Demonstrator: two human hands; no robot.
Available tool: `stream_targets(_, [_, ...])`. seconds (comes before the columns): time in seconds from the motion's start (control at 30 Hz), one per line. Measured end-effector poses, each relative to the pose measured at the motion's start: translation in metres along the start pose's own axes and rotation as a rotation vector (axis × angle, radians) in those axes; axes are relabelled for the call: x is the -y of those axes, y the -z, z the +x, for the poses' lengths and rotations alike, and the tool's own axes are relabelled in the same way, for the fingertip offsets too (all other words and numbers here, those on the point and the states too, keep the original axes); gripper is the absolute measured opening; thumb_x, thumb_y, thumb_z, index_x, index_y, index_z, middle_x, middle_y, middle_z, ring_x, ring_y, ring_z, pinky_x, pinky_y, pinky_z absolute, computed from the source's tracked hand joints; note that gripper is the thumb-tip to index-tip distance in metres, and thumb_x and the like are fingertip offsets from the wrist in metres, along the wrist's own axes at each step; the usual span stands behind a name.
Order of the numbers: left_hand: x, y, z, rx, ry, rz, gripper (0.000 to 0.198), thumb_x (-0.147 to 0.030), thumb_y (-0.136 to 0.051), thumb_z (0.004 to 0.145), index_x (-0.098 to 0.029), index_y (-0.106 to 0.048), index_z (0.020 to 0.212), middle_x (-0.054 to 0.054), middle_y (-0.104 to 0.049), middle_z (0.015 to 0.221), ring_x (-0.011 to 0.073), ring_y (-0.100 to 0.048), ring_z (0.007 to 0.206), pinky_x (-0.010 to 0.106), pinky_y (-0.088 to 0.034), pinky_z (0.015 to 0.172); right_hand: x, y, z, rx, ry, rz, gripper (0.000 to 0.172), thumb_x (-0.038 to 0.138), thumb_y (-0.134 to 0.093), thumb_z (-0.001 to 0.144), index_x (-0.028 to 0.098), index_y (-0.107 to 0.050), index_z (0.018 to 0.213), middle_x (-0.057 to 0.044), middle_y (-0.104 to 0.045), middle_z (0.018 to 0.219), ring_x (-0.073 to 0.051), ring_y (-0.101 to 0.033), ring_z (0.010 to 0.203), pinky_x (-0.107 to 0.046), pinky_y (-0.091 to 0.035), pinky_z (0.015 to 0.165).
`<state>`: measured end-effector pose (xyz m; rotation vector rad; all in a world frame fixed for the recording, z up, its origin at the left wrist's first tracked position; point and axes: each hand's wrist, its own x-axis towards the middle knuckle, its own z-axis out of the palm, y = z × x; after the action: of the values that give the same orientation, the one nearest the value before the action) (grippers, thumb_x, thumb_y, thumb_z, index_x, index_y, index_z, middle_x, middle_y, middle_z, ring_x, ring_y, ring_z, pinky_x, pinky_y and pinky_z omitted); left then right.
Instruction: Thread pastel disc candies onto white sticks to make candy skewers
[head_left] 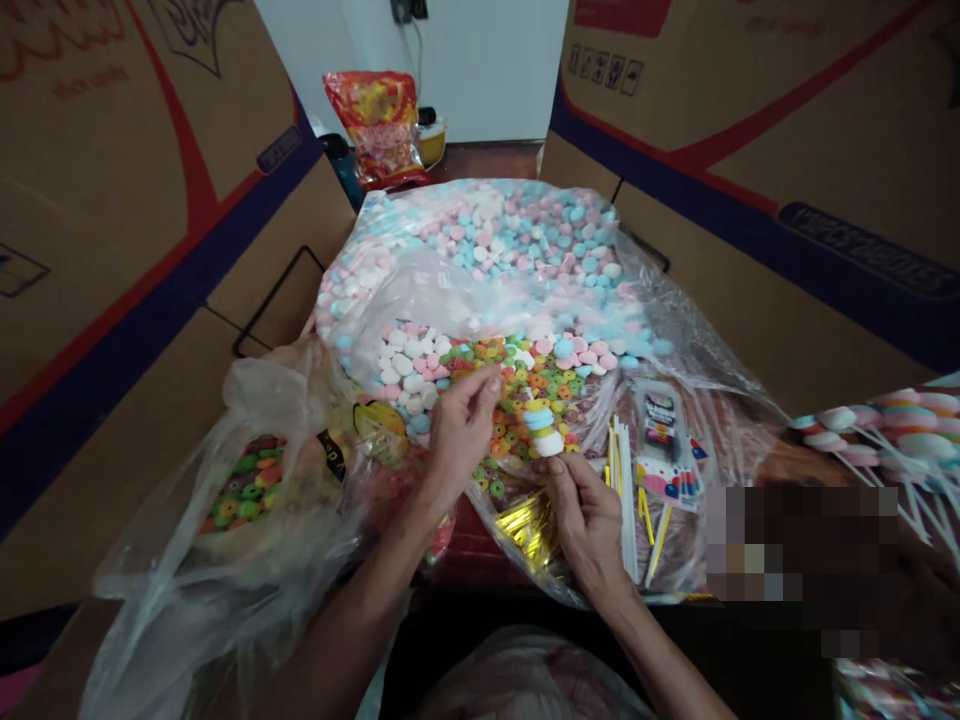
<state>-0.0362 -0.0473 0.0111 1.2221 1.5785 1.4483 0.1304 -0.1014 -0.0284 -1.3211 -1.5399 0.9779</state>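
Note:
My right hand [581, 515] pinches a thin stick with a short stack of pastel candies [541, 425] threaded on its top. My left hand [461, 425] reaches into an open bag of small colourful ring candies [536, 385], its fingertips pinched together over the rings; whether a ring is between them is too small to tell. Behind these lies a large clear bag of pink, blue and white round candies [495, 250].
A second plastic bag of ring candies [240, 490] lies at left. White sticks [624, 490], gold twist ties [525, 520] and small paper flags [664, 470] lie at right. Finished candy skewers [885, 430] rest at far right. Cardboard boxes [112, 250] flank both sides.

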Motion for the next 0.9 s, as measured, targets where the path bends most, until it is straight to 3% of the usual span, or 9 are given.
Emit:
stream_targets(0.13, [0.01,0.02,0.007,-0.056,-0.126,0.246,0.024,-0.027,-0.059,0.087,-0.021,-0.075,0.103,0.006,-0.074,0.1,0.0215,-0.067,0.094,0.032,-0.051,0.086,-0.001,0.0,0.0,0.019,-0.01,0.008,0.034,0.041,-0.045,0.1,0.019,-0.057,0.077,0.005,-0.039,0.06,-0.01,-0.036,0.053,-0.024,-0.029,0.051])
stream_targets(0.33, [0.008,0.025,0.004,0.046,-0.244,0.591,0.026,-0.017,-0.054,0.086,-0.022,-0.073,0.104,0.008,-0.069,0.1,0.0229,-0.063,0.094,0.034,-0.049,0.088,-0.001,0.0,0.0,0.043,-0.011,0.007,0.033,0.04,-0.045,0.1,0.019,-0.059,0.079,0.004,-0.04,0.062,-0.011,-0.037,0.055,-0.024,-0.03,0.052])
stream_targets(0.53, [0.009,0.023,0.009,-0.001,-0.242,0.536,0.026,-0.015,-0.053,0.085,-0.021,-0.074,0.099,0.007,-0.067,0.094,0.0217,-0.063,0.09,0.033,-0.049,0.085,-0.003,-0.001,-0.001,0.039,-0.005,0.008,0.03,0.036,-0.047,0.099,0.019,-0.059,0.078,0.004,-0.042,0.063,-0.011,-0.037,0.055,-0.024,-0.03,0.053])
stream_targets(0.73, [0.022,0.034,0.017,-0.151,-0.196,0.336,0.025,-0.021,-0.054,0.086,-0.019,-0.073,0.103,0.006,-0.067,0.099,0.0175,-0.063,0.085,0.028,-0.051,0.075,-0.002,0.0,0.0,0.05,0.013,-0.004,0.029,0.035,-0.046,0.099,0.019,-0.059,0.079,0.004,-0.041,0.063,-0.011,-0.037,0.055,-0.024,-0.029,0.053])
stream_targets(0.9, [0.017,0.034,0.032,-0.185,-0.187,0.414,0.026,-0.019,-0.055,0.085,-0.016,-0.073,0.103,0.007,-0.067,0.096,0.017,-0.063,0.082,0.029,-0.051,0.078,-0.001,-0.001,0.001,0.05,0.016,0.006,0.029,0.034,-0.047,0.099,0.019,-0.057,0.077,0.005,-0.04,0.063,-0.01,-0.036,0.054,-0.024,-0.027,0.052])
